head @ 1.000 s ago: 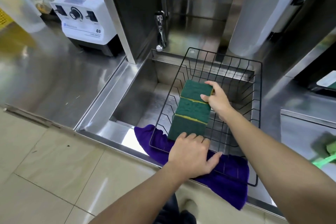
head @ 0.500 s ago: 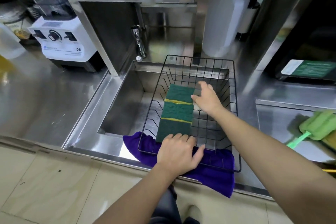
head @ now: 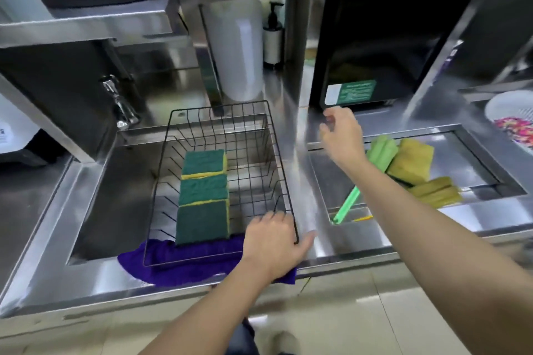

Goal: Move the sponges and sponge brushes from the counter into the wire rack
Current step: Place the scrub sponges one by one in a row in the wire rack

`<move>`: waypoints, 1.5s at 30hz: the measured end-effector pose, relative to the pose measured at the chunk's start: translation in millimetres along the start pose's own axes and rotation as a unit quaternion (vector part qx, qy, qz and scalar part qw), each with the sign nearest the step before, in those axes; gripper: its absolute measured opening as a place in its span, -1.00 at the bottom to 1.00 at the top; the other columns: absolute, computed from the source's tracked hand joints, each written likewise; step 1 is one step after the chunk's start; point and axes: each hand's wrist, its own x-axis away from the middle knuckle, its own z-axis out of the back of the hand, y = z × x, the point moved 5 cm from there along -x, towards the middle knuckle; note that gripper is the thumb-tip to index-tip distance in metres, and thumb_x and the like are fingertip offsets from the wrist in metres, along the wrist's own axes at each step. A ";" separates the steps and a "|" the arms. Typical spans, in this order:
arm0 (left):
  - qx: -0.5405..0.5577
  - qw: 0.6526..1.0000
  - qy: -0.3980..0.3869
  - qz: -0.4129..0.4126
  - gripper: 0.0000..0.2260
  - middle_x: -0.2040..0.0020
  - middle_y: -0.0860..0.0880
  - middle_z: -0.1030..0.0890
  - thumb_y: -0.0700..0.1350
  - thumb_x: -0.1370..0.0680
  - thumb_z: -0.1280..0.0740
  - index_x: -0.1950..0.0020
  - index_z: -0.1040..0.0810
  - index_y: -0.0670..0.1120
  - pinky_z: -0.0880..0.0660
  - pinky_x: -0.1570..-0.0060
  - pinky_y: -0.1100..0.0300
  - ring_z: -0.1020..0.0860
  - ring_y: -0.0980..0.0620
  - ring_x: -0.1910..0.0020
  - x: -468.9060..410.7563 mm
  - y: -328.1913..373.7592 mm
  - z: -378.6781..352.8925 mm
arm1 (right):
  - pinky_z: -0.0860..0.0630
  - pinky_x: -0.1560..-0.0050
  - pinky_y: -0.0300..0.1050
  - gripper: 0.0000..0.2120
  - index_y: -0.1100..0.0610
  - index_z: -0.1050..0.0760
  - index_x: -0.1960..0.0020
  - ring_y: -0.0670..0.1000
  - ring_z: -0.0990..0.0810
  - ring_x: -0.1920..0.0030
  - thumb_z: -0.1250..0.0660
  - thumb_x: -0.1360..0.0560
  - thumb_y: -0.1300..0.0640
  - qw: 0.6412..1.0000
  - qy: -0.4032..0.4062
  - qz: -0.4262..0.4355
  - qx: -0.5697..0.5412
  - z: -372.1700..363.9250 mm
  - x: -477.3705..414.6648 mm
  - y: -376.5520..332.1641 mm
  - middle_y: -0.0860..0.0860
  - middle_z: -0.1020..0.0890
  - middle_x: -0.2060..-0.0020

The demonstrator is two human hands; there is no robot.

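Observation:
A black wire rack point(head: 277, 150) sits over the sink on a purple cloth point(head: 184, 264). Three green-and-yellow sponges point(head: 203, 193) lie in a row along its left half. My left hand point(head: 274, 239) rests on the rack's front right corner, fingers curled over the wire rim. My right hand point(head: 340, 132) hovers empty with fingers apart above the counter, between the rack and a pile to the right. That pile holds a green sponge brush point(head: 382, 150) with a long green handle point(head: 346, 206), a yellow sponge point(head: 411, 164) and another yellowish sponge brush point(head: 435, 190).
A chrome tap point(head: 121, 106) stands behind the sink's left corner. A translucent container point(head: 235, 49) and a pump bottle point(head: 272, 37) stand behind the rack. A dark appliance point(head: 372, 37) sits at back right, a white colander point(head: 510, 112) at far right.
My right hand has left the sponges in the rack and moved right, out over the counter toward the pile. My left hand slid from the rack's front middle to its right corner. The view shifted right.

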 end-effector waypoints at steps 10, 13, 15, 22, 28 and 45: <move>-0.028 0.999 -0.027 0.034 -0.55 0.12 -0.08 -0.61 0.25 -0.52 -0.03 0.10 -0.49 -0.09 -0.39 0.23 0.08 -0.51 -0.05 0.08 -7.2 1.4 -14.0 | -0.11 -0.37 0.17 -0.37 0.02 -0.18 -0.43 0.31 -0.20 -0.39 -0.32 -0.41 0.07 0.947 -0.059 -0.256 0.182 60.9 37.4 141.1 0.27 -0.19 -0.41; -0.026 0.999 -0.028 0.036 -0.55 0.14 -0.08 -0.61 0.25 -0.51 -0.03 0.10 -0.49 -0.09 -0.37 0.25 0.09 -0.52 -0.06 0.10 -7.4 0.6 -13.5 | -0.11 -0.36 0.19 -0.44 -0.11 -0.23 -0.39 0.33 -0.22 -0.36 -0.30 -0.43 -0.10 0.936 -0.105 -0.245 0.230 56.8 43.1 158.7 0.24 -0.18 -0.42; -0.027 0.999 -0.028 0.036 -0.54 0.15 -0.08 -0.61 0.26 -0.51 -0.02 0.11 -0.49 -0.09 -0.36 0.26 0.09 -0.52 -0.06 0.12 -7.1 1.8 -12.6 | -0.12 -0.35 0.19 -0.49 -0.13 -0.30 -0.34 0.35 -0.26 -0.33 -0.28 -0.42 -0.18 0.930 -0.120 -0.229 0.261 52.7 42.0 161.6 0.22 -0.22 -0.38; -0.033 0.998 -0.033 0.034 -0.55 0.19 -0.06 -0.60 0.25 -0.51 -0.03 0.15 -0.48 -0.09 -0.33 0.28 0.11 -0.51 -0.04 0.15 -7.1 1.2 -13.5 | -0.25 -0.21 0.19 -0.70 0.13 -0.41 -0.16 0.34 -0.38 -0.14 -0.25 -0.44 0.12 0.927 -0.025 -0.219 0.304 54.2 41.4 163.5 0.25 -0.32 -0.22; -0.050 0.997 -0.041 0.035 -0.55 0.17 -0.08 -0.61 0.23 -0.52 -0.04 0.13 -0.50 -0.11 -0.36 0.27 0.10 -0.52 -0.06 0.14 -8.4 2.8 -13.0 | -0.35 -0.12 0.12 -0.78 0.18 -0.46 -0.05 0.28 -0.32 -0.19 -0.28 -0.44 0.12 0.962 0.162 -0.196 0.097 74.4 32.4 128.4 0.24 -0.33 -0.24; -0.040 0.999 -0.025 0.027 -0.39 0.14 -0.02 -0.57 0.38 -0.43 0.07 0.12 -0.52 -0.07 -0.35 0.16 0.09 -0.49 -0.04 0.10 9.7 -41.5 5.7 | -0.31 0.25 -0.20 -0.78 -0.05 -0.41 0.27 -0.09 -0.38 0.24 -0.26 -0.40 0.27 0.940 -0.040 -0.114 -0.318 -5.4 16.3 -16.1 -0.01 -0.44 0.21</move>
